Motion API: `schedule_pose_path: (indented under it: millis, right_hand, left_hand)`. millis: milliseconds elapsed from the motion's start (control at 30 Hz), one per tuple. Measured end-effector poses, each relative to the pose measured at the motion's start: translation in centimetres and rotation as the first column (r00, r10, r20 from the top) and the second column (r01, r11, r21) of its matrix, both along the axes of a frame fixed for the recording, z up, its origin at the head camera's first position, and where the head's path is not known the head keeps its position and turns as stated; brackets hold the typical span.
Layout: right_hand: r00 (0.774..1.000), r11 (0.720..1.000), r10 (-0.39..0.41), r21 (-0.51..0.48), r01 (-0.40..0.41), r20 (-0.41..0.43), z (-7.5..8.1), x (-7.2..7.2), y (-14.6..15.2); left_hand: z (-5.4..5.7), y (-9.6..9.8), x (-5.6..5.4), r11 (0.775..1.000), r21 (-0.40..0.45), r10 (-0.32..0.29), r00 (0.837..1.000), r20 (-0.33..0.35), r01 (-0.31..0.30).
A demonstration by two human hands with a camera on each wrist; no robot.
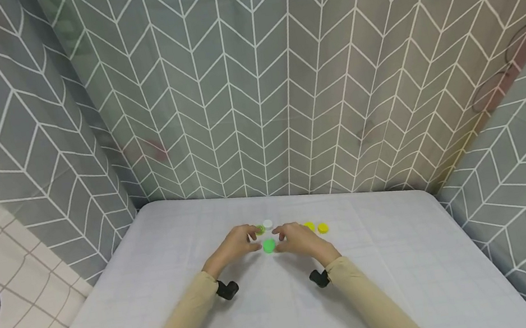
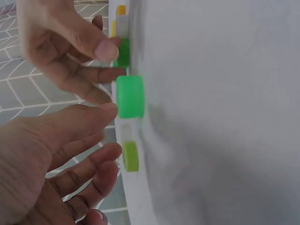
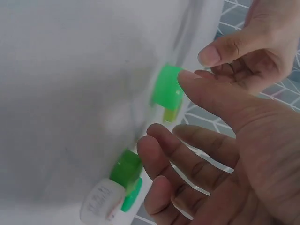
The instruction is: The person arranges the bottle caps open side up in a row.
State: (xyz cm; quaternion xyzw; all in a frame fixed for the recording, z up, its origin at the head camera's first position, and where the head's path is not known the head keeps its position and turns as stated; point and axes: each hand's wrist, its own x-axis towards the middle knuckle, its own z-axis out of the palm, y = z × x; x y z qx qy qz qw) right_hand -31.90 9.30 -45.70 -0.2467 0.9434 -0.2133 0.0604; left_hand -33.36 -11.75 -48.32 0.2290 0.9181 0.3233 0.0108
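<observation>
A bright green bottle cap lies on the white cloth between my two hands. My left hand is on its left, thumb and fingers spread apart and loosely bent, holding nothing. On the other side my right hand mirrors it, also with nothing in its grasp. In the left wrist view the left thumb tip comes right up to the green cap; I cannot tell whether it touches. The right thumb overlaps the cap's edge in the right wrist view. A yellow-green cap is close to the left fingertips.
Behind the hands sits a white cap. Two yellow caps lie beyond the right hand. The right wrist view has a darker green cap beside a printed white cap. Patterned grey curtains hang around the table.
</observation>
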Motion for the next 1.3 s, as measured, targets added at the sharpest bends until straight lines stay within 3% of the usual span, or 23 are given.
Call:
schedule_pose_path:
  millis: [167, 367, 667, 867, 967, 1133, 1300]
  right_hand:
    - [1.000, 0.999, -0.009, 0.040, 0.008, 0.019, -0.9, -0.4, -0.6]
    - [1.000, 1.000, 0.007, 0.017, -0.007, -0.007, -1.8, -0.8, -1.0]
    - [0.999, 0.999, 0.013, 0.031, -0.012, -0.033, -2.4, -0.8, -1.4]
    - [0.991, 0.997, 0.070, 0.019, -0.068, -0.117, -2.0, -0.8, -1.1]
    - [0.987, 0.995, 0.100, 0.006, -0.100, -0.126, -1.9, -0.8, -1.0]
    - [0.989, 0.991, 0.124, -0.046, -0.128, -0.075, -1.8, -0.6, -0.8]
    - [0.992, 0.988, 0.125, -0.091, -0.128, -0.031, -1.8, -0.4, -0.6]
  left_hand:
    - [-0.7, 0.9, 0.0, 0.998, -0.058, -0.007, 1.000, 0.002, 0.007]
    - [-1.4, 1.3, 0.3, 0.999, -0.054, -0.008, 1.000, 0.013, 0.009]
    - [-2.0, 1.0, 0.5, 0.997, -0.079, -0.025, 0.999, -0.037, 0.022]
    - [-1.3, 1.1, 0.3, 0.998, -0.052, -0.039, 0.997, -0.067, 0.035]
    - [-1.2, 1.0, 0.3, 0.999, -0.037, -0.028, 0.999, -0.039, 0.027]
    - [-1.5, 0.7, 0.3, 0.999, 0.038, -0.037, 0.999, 0.036, 0.035]
    - [-1.4, 0.3, 0.5, 0.989, 0.119, -0.087, 0.996, 0.027, 0.084]
